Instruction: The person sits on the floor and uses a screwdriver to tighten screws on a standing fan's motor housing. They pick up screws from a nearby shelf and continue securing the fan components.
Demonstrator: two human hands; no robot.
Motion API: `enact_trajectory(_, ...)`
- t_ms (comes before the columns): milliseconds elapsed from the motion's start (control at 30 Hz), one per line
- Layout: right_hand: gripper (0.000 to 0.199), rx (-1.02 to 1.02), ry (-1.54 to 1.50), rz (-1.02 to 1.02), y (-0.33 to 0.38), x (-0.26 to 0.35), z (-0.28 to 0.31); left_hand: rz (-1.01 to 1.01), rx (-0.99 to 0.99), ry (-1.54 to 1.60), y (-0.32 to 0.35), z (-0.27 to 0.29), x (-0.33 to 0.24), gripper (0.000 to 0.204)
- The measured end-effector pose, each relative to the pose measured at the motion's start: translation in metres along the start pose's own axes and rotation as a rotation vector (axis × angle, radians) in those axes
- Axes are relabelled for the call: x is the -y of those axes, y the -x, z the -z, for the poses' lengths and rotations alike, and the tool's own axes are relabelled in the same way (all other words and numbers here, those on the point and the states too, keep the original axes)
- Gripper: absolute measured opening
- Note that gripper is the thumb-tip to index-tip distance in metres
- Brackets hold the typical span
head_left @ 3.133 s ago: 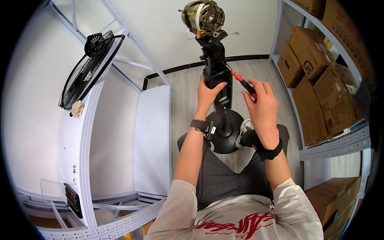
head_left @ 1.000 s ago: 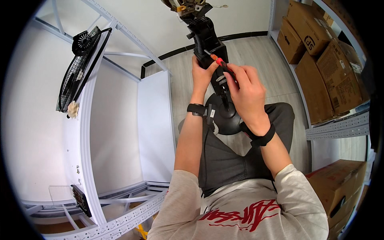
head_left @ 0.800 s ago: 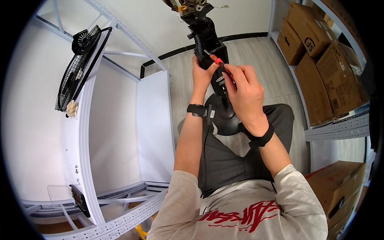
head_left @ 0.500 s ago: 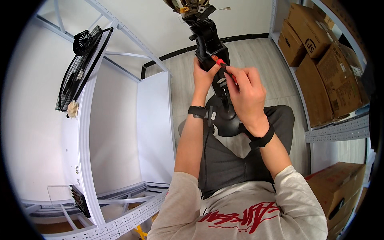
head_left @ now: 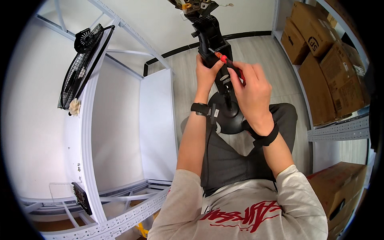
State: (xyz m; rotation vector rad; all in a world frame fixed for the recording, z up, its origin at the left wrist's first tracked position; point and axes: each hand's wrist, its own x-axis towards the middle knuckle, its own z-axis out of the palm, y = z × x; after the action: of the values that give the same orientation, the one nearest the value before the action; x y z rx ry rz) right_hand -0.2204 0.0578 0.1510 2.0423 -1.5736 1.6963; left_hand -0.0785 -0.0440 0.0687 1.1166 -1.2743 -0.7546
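Observation:
A black floor fan's stand (head_left: 219,51) rises in front of me from its round black base (head_left: 224,127). At its top sits the bare motor (head_left: 198,7), with no grille around it. My left hand (head_left: 206,78) is closed around the near left side of the black housing, its thumb lying across the front. My right hand (head_left: 255,90) holds a red-and-black screwdriver (head_left: 233,66) between thumb and fingers. The screwdriver slants up to the left, and its tip reaches the housing just above my left thumb. Whether it sits on a screw, I cannot tell.
On the white shelf (head_left: 86,128) at left lie a black fan grille (head_left: 76,74), a pale flower-shaped piece (head_left: 74,107), small metal parts and a dark bristled or toothed object (head_left: 81,198). Cardboard boxes (head_left: 316,92) fill the rack on the right.
My right hand has drawn back slightly toward the right, and more of the screwdriver handle shows. The left hand keeps its grip on the housing. The whole view has shifted a little.

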Motion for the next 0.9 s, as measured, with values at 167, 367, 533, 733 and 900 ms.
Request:
enact_trajectory(167,0.019,-0.038,-0.104,0.039,0.002,0.004,0.004,-0.007,0.01,-0.003,-0.005,0.003,0.015,0.047)
enact_trajectory(367,0.018,-0.105,-0.048,-0.045,0.01,-0.015,0.022,0.0,-0.011,0.031,0.0,-0.003,0.003,0.06)
enact_trajectory(533,0.016,-0.134,-0.07,-0.061,0.001,-0.022,0.019,-0.036,-0.012,0.064,-0.002,0.0,0.009,0.064)
enact_trajectory(733,0.017,-0.109,-0.103,-0.039,-0.006,-0.026,0.011,-0.038,-0.005,0.083,-0.003,-0.002,0.01,0.064)
enact_trajectory(900,0.018,-0.109,-0.083,0.006,-0.008,-0.028,0.005,-0.024,-0.009,0.083,-0.004,-0.001,0.012,0.063)
